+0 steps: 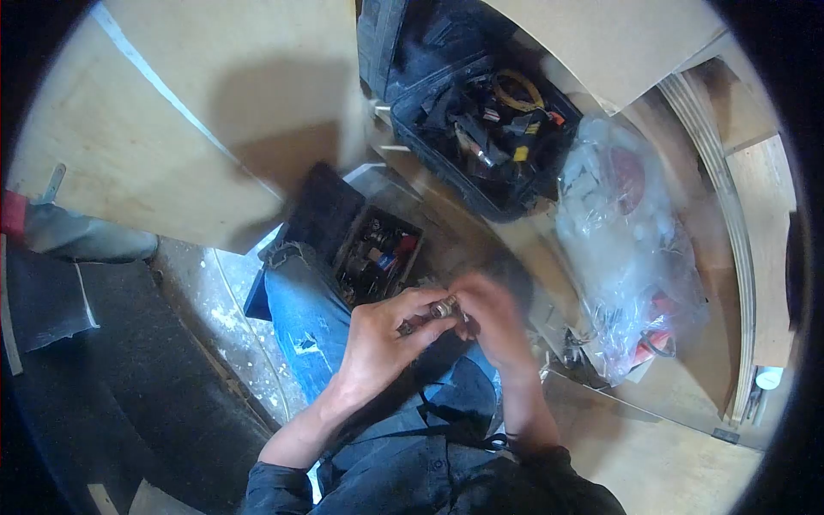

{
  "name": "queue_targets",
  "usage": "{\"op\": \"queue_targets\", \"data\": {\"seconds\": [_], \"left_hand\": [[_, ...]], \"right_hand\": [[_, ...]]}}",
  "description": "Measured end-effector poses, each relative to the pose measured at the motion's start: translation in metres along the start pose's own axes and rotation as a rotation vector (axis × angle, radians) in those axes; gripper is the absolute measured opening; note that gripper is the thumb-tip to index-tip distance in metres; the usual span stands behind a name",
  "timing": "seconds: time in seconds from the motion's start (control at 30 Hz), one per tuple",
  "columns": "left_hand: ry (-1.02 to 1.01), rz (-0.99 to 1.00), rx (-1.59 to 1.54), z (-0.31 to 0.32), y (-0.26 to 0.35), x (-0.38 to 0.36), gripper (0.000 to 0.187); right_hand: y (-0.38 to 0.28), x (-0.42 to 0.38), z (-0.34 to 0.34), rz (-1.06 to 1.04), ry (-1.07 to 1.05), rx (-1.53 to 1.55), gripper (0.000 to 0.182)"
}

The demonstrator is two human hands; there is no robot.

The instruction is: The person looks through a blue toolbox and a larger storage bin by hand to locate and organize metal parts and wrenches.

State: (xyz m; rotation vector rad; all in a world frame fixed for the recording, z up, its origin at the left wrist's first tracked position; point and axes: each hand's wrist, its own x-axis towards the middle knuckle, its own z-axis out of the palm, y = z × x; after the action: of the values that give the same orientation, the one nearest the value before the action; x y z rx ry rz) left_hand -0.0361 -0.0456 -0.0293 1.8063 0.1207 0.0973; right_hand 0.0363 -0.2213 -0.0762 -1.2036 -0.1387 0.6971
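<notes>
My left hand (382, 339) is closed, with thumb and fingers pinching a small metal fitting (445, 307) above my lap. The fitting looks cylindrical and ridged, but its exact kind is too small to make out. Right beside it, my right hand (493, 316) is smeared by motion, so its fingers do not show clearly. Just beyond my hands lies an open small case (399, 230) with dark and metallic parts, a blue piece and a red piece inside.
Farther off stands an open black toolbox (481, 202) full of tools and a yellow coil (518, 90). To the right, a clear plastic bag (618, 232) holds white items. A wooden panel (189, 129) leans at left; a dark mat (129, 369) lies below it.
</notes>
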Motion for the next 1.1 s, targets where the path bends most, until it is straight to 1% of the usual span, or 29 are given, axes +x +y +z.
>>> {"op": "queue_targets", "data": {"seconds": [0.13, 0.27, 0.33, 0.43, 0.53, 0.63, 0.73, 0.83, 0.93, 0.97, 1.03, 1.07, 1.1], "left_hand": [[0.011, 0.002, -0.058, 0.005, -0.005, -0.002, 0.033], [0.031, -0.011, -0.098, 0.008, -0.004, -0.004, 0.031], [0.071, 0.043, -0.081, 0.011, -0.008, -0.003, 0.028], [0.101, 0.089, -0.069, 0.014, -0.009, -0.003, 0.026], [0.097, 0.111, -0.044, 0.013, -0.007, -0.003, 0.026], [0.078, 0.104, -0.019, 0.01, -0.001, -0.003, 0.027], [0.075, 0.062, -0.09, 0.008, 0.001, -0.003, 0.027], [0.082, 0.051, -0.137, 0.005, 0.002, -0.003, 0.027], [0.068, 0.028, -0.184, 0.002, -0.001, -0.003, 0.031], [0.059, 0.015, -0.206, 0.001, -0.004, -0.003, 0.033], [0.051, -0.043, -0.385, 0.002, -0.011, -0.003, 0.032], [0.047, -0.073, -0.475, 0.002, -0.013, -0.002, 0.032], [0.078, -0.049, -0.516, 0.002, -0.013, -0.001, 0.032]], "right_hand": [[0.001, -0.001, 0.003, 0.068, 0.009, 0.096, 0.015], [0.005, -0.002, 0.002, 0.139, -0.049, 0.16, 0.017], [0.007, -0.001, 0.003, 0.164, -0.078, 0.216, 0.018], [0.006, -0.001, 0.005, 0.196, -0.076, 0.196, 0.018], [0.005, -0.001, 0.003, 0.181, -0.119, 0.181, 0.018], [0.005, -0.002, 0.005, 0.207, -0.079, 0.201, 0.018], [0.003, -0.004, 0.008, 0.148, -0.035, 0.121, 0.018], [0.004, -0.005, 0.013, -0.081, -0.008, 0.053, 0.018], [-0.002, -0.007, 0.017, -0.145, 0.08, -0.108, 0.017], [-0.003, -0.007, 0.018, -0.143, 0.074, -0.099, 0.018], [-0.005, -0.007, 0.019, -0.137, 0.063, -0.081, 0.019], [-0.007, -0.007, 0.019, -0.113, 0.037, -0.006, 0.02], [-0.01, -0.007, 0.019, -0.09, 0.012, 0.069, 0.021]]}}
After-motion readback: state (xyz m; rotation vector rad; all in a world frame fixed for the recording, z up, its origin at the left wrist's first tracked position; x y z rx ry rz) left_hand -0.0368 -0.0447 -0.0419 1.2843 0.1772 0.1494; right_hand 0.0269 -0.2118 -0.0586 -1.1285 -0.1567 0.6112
